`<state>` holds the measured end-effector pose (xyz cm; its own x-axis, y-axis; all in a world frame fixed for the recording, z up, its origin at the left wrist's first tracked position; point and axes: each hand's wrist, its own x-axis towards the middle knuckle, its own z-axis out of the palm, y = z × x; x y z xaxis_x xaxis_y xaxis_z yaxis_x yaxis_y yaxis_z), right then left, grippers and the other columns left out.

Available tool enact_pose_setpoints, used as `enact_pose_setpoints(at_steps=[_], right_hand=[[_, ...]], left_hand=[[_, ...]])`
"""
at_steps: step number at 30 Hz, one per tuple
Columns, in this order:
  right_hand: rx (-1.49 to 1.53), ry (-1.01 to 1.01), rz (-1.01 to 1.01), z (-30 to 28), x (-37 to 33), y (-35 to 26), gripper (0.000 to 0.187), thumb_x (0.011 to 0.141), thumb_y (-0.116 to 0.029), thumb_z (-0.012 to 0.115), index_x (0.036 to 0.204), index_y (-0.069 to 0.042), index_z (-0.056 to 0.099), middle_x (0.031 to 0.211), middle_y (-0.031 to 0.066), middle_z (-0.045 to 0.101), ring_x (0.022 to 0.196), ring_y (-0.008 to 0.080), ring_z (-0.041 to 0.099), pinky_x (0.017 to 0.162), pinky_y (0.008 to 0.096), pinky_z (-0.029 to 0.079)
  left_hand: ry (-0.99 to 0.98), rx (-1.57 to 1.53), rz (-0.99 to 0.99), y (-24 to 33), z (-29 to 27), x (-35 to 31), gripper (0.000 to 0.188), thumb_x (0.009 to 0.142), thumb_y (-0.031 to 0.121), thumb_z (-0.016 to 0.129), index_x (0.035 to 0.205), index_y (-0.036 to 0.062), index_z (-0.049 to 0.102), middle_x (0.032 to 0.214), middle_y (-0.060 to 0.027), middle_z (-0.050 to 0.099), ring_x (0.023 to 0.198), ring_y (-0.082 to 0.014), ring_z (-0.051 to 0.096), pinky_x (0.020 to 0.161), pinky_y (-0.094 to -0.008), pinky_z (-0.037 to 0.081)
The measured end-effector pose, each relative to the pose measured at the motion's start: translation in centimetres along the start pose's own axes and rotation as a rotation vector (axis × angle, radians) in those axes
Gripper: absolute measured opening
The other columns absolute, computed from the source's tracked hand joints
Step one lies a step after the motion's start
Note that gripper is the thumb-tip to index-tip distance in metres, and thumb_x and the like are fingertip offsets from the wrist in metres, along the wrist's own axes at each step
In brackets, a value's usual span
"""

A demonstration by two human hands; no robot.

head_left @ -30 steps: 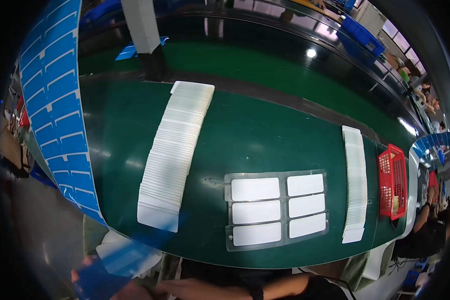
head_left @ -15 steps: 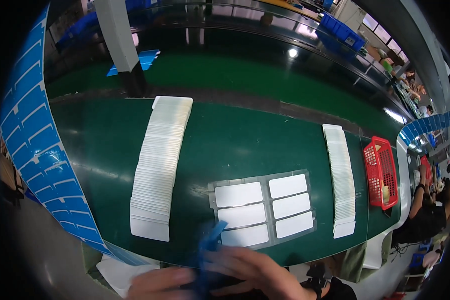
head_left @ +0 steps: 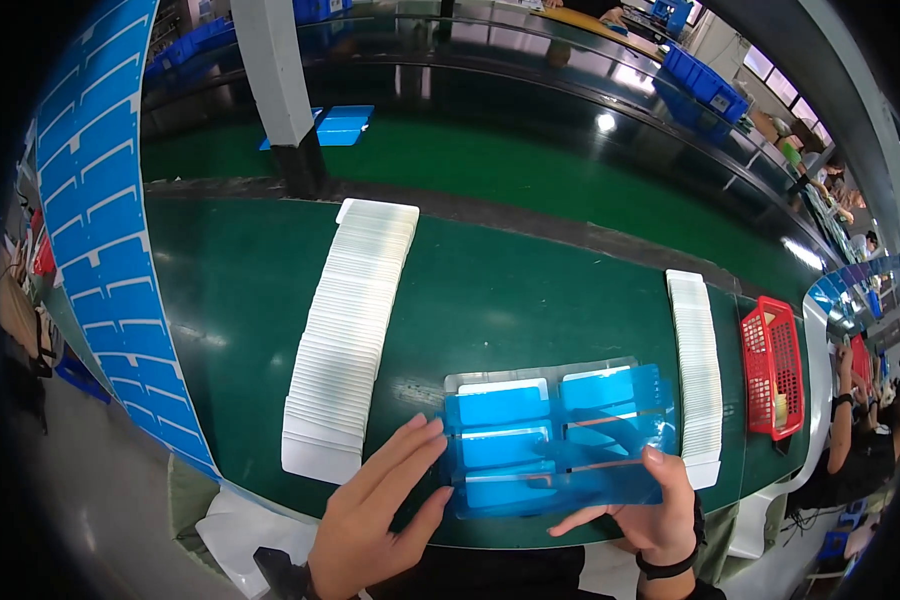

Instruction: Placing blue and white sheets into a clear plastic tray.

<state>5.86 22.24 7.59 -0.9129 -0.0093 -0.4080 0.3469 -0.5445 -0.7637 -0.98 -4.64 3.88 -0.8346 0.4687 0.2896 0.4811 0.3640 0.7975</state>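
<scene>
A see-through blue film sheet lies over a clear plastic tray with several white rectangular cards, which show through the film. At the film's left edge, the fingertips and thumb of my left hand close on its border, fingers fairly straight. My right hand grips the lower right side, thumb on top and other fingers lower down, partly hidden under the film. The film's right part bows upward and shines. To the left runs a long overlapping row of white cards; a narrower row stands to the right.
A red plastic basket sits at the right end of the green table. Blue sheets with white cut-out lines hang along the left. A grey post rises behind the table; blue sheets lie beside it. Other people work far right.
The blue film, blurred and held low near me before, is now spread over the tray of cards. My hands have moved apart to its left and right sides. The view has shifted slightly.
</scene>
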Motion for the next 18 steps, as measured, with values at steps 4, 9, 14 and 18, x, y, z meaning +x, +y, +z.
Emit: enact_pose_setpoints(at_steps=[4, 9, 14, 18], right_hand=[[-0.018, 0.031, -0.042, -0.5, 0.0, 0.2, 0.082, 0.104, -0.041, 0.058, 0.158, 0.012, 0.026, 0.149, 0.0385, 0.049, 0.128, 0.0552, 0.061, 0.084, 0.0661, 0.065], [-0.097, 0.104, -0.047, -0.5, 0.6, 0.1, 0.087, 0.099, -0.047, 0.060, 0.156, 0.012, 0.031, 0.147, 0.0383, 0.051, 0.122, 0.0585, 0.062, 0.075, 0.0727, 0.063], [-0.124, 0.096, -0.047, -1.1, 0.3, 0.5, 0.086, 0.100, -0.049, 0.056, 0.156, 0.012, 0.033, 0.147, 0.0362, 0.052, 0.122, 0.0570, 0.063, 0.075, 0.0710, 0.064], [-0.127, 0.119, -0.129, -1.7, 0.3, 1.3, 0.084, 0.101, -0.052, 0.052, 0.156, 0.010, 0.036, 0.146, 0.0341, 0.055, 0.121, 0.0550, 0.064, 0.073, 0.0700, 0.064]], left_hand=[[-0.075, -0.012, -0.080, -0.6, 1.7, 0.9, 0.065, 0.082, -0.001, 0.083, 0.144, -0.0009, 0.062, 0.152, -0.0221, 0.060, 0.145, -0.0406, 0.054, 0.113, -0.0442, 0.050], [-0.107, 0.017, -0.085, -0.9, 2.1, 1.2, 0.067, 0.084, 0.005, 0.085, 0.147, 0.0009, 0.060, 0.156, -0.0192, 0.057, 0.149, -0.0387, 0.050, 0.114, -0.0443, 0.050], [-0.178, 0.086, -0.035, -0.8, 1.8, 1.4, 0.070, 0.084, 0.007, 0.086, 0.148, -0.0001, 0.059, 0.157, -0.0205, 0.055, 0.149, -0.0380, 0.050, 0.116, -0.0430, 0.049], [-0.226, 0.136, -0.027, -0.7, 1.7, 2.0, 0.065, 0.090, 0.013, 0.082, 0.148, -0.0029, 0.058, 0.153, -0.0243, 0.056, 0.148, -0.0398, 0.049, 0.119, -0.0435, 0.045]])
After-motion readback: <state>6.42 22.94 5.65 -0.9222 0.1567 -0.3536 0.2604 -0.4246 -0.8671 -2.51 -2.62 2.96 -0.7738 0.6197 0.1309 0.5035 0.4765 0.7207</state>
